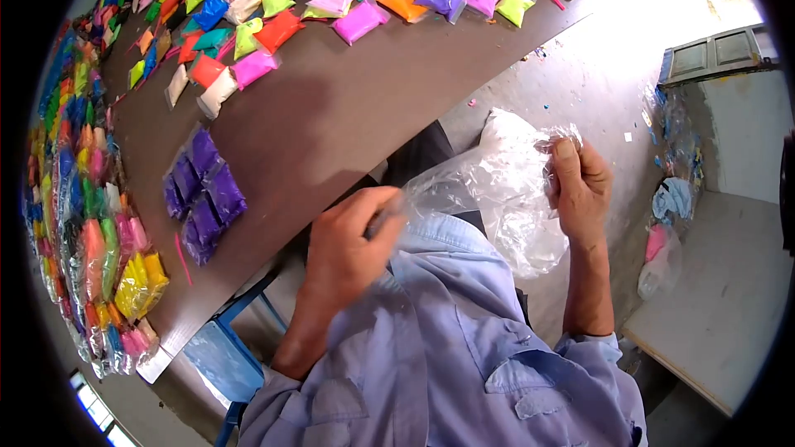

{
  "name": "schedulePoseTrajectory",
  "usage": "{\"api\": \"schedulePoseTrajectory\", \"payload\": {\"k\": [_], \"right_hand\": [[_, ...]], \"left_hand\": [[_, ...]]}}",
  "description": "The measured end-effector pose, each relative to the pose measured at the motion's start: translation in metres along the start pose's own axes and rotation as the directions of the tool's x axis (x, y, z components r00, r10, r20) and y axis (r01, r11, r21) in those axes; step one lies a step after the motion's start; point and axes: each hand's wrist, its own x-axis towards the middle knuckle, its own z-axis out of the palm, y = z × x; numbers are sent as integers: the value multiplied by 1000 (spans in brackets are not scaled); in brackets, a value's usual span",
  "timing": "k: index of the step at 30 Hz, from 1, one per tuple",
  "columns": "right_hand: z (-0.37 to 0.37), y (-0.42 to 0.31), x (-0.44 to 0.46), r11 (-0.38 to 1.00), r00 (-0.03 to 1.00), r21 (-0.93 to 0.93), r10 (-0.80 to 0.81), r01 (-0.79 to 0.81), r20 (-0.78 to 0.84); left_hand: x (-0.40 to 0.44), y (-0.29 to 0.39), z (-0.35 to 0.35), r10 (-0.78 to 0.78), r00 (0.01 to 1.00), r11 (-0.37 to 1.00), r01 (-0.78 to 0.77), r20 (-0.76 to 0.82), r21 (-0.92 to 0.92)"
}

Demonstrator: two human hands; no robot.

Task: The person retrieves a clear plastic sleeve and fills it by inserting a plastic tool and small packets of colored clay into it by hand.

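"Faded blue cloth, creased and soft: that's the shirt, nearest us at the bottom. What's on the far left?"

"Bundles of bright packets in crinkly film, down the left of the frame, with a glossy yellow pack at their lower end."

"And on the smooth brown counter?"

"Plump purple packets in clear wrap, slanting from upper left to lower right. Pillow-shaped pouches scatter across the top."

"What about the left hand?"

"Blurred, its fingers curled closed on one edge of the clear plastic bag."

"Where's the bag, and how does it lie?"

"Right of centre, above the shirt. Its crumpled, shiny bulk runs lengthwise top to bottom, leaning a little lower right; a stretched part points left to that hand."

"The right hand?"

"Fingers pinching the bag's gathered upper right edge."
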Motion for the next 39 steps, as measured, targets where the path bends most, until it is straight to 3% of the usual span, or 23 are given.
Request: {"api": "schedulePoseTrajectory", "payload": {"k": [4,7,10,14,16,20,22,23,25,26,28,31,33,34,35,36,37,39], "right_hand": [[-10,11,15,997,995,-29,-73,75,72],[-1,14,15,999,995,19,-38,36,90],[6,13,17,997,991,72,-25,15,128],[11,7,20,1000,986,18,-13,11,166],[12,7,21,999,985,-14,-28,31,168],[21,7,23,1000,986,-4,-24,25,167],[26,3,23,999,983,15,-31,28,180],[29,0,23,999,979,19,-49,46,200],[34,-6,22,998,971,23,-66,62,230],[37,-9,22,997,950,23,-80,76,301],[50,-15,22,995,917,35,-98,92,386],[69,-25,21,979,841,114,-204,169,501],[71,-30,24,983,808,89,-185,163,559],[68,-30,26,985,783,68,-165,156,599],[62,-25,31,985,780,74,-170,157,602],[55,-16,38,972,776,221,-198,78,598],[57,-10,39,955,774,295,-216,39,596],[67,-2,39,917,808,400,-233,-4,542]], "left_hand": [[-7,-20,-18,20,999,975,-28,-40,-218],[-12,-31,-31,-133,991,917,130,16,-377],[-17,-45,-39,-139,990,869,117,-10,-481],[-24,-59,-50,-150,989,886,139,10,-442],[-31,-68,-57,-275,961,839,246,13,-486],[-37,-73,-63,-209,977,858,161,-45,-488],[-37,-69,-63,-234,958,936,176,-164,-305],[-36,-61,-66,-232,958,937,174,-167,-304],[-33,-38,-74,67,935,987,-11,-348,161],[-28,-28,-74,63,932,986,-4,-357,164],[-14,-8,-65,305,884,936,-209,-353,283],[12,17,-36,385,870,908,-297,-307,295],[20,29,-26,135,986,966,-153,-99,-208],[21,28,-28,133,986,967,-152,-104,-202],[23,25,-29,73,990,938,-110,-122,-330],[25,20,-30,13,991,889,-71,-131,-452],[28,4,-30,51,983,783,-149,-175,-604],[30,-4,-28,50,972,789,-180,-231,-588]]}}
